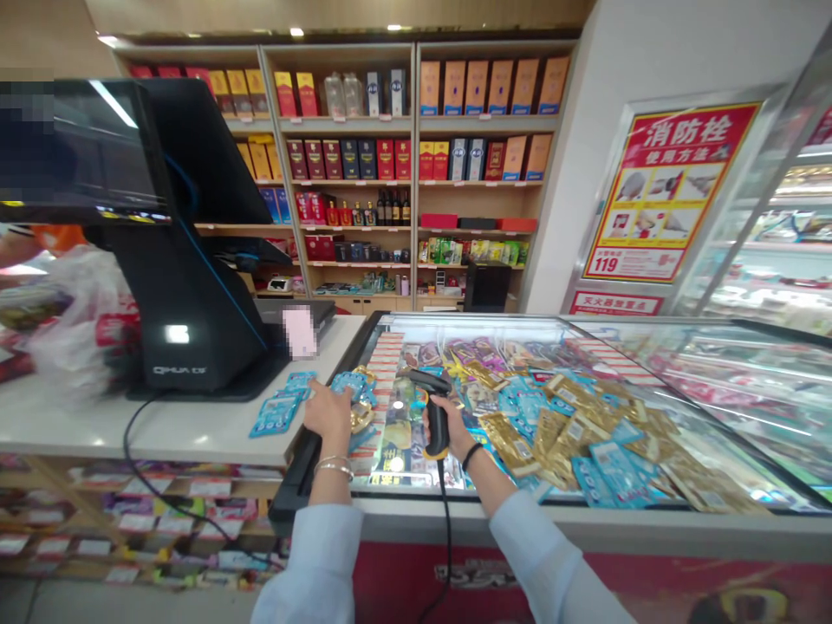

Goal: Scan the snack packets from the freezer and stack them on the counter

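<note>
My right hand (450, 425) is wrapped round the grip of a black and yellow barcode scanner (438, 426), whose head points left. Its cable hangs down over the freezer's front. At the counter's right edge, my left hand (328, 412) has its index finger stretched towards small blue snack packets (274, 414) on the white counter. Its fingers look apart, though some are partly hidden. Just right of it, more blue packets (351, 381) and a gold packet (361, 418) lie on the freezer glass. A large pile of gold packets (578, 433) and blue packets (614, 475) spreads to the right.
A black checkout terminal (195, 312) stands on the white counter (214, 433), with a clear plastic bag (84, 321) at left. The glass-topped freezer (494, 511) fills the front right. Shelves of boxed goods (351, 160) line the back. A cable (133, 433) hangs over the counter's front.
</note>
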Tool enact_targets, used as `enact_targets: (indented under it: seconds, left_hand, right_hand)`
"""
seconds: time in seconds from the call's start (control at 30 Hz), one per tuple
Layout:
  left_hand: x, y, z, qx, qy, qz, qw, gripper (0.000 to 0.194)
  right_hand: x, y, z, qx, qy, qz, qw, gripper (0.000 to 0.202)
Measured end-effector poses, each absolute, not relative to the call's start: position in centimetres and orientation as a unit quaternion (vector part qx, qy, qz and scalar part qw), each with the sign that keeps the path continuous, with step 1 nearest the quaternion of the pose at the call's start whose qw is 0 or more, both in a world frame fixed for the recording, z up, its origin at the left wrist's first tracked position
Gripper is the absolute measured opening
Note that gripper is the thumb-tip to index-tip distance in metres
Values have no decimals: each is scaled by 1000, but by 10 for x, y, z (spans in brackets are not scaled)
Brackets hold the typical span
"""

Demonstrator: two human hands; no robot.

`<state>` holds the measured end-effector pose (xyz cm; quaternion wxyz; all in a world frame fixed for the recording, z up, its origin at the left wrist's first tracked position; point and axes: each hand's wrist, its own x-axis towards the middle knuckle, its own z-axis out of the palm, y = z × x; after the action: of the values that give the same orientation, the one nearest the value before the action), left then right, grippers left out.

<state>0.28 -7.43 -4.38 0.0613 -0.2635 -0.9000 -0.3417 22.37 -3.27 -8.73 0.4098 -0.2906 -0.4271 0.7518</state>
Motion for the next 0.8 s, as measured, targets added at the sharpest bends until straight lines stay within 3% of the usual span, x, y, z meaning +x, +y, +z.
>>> enact_targets:
  seconds: [0.5,0.67,0.8]
  left_hand:
    - [11,-73,-32,-328,-859,-370,130,59]
    - [42,-59,-15,-433,-821,-345,139,37]
    - [100,-36,-8,-509,-786,-335,106,33]
  right_hand:
    - [236,-35,-78,-251,-422,762,423,41]
    - [292,-30,-54,-212,-450,727,473,35]
    - [363,-23,-34,-221,-458,682,525,34]
